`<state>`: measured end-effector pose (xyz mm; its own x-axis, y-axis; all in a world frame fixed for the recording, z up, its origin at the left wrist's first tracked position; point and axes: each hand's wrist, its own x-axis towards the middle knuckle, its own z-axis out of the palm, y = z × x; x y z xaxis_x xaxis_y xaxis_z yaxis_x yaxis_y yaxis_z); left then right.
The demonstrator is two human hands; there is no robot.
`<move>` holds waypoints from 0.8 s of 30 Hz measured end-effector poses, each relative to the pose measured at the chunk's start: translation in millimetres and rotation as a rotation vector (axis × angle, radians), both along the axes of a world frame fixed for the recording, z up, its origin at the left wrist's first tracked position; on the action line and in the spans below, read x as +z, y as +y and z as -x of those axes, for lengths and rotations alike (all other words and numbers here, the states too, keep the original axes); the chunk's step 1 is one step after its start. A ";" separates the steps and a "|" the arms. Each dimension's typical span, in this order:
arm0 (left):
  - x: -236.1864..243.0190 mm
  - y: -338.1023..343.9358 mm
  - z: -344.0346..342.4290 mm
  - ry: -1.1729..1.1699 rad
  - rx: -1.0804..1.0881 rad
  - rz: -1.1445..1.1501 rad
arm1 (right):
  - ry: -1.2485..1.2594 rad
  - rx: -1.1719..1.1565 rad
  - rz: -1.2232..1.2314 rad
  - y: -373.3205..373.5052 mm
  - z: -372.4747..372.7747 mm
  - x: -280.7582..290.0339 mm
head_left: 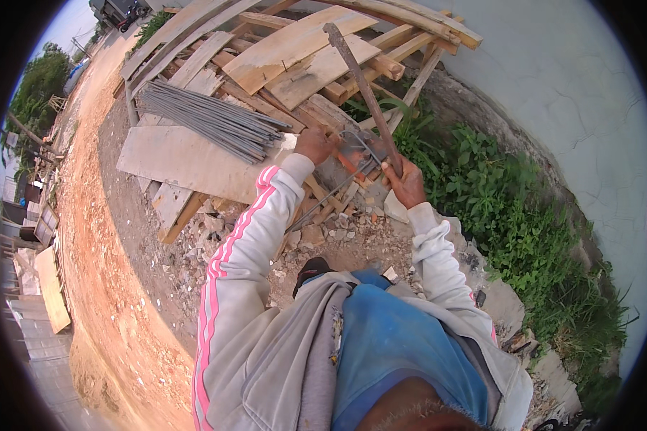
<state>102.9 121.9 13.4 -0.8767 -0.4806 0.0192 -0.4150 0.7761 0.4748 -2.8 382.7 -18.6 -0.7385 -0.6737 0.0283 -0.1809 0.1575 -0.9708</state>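
Observation:
My right hand (pixel 407 184) is closed around the lower end of a long, rusty flat metal bar (pixel 363 90), which slants up and away to the left. My left hand (pixel 315 146) is closed at the near end of the timber stack, gripping a thin bent steel rod (pixel 352 133); its fingers partly hide the grip. Between my hands the bent rod curves beside a small metal block with orange-red parts (pixel 366 167). A straight length of rod (pixel 322 201) runs from there down toward the rubble.
A bundle of cut steel rods (pixel 208 118) lies left of my left hand on a plywood board (pixel 187 159). Planks and boards (pixel 287 54) are piled beyond. Broken rubble (pixel 338 237) covers the ground before me. Green weeds (pixel 496 194) and a pale wall (pixel 582 108) border the right; a dirt road (pixel 101 215) runs left.

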 end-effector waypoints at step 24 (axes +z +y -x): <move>18.5 72.1 -59.0 -0.028 -0.098 0.493 | -0.144 -0.194 -0.138 -5.9 -30.1 22.2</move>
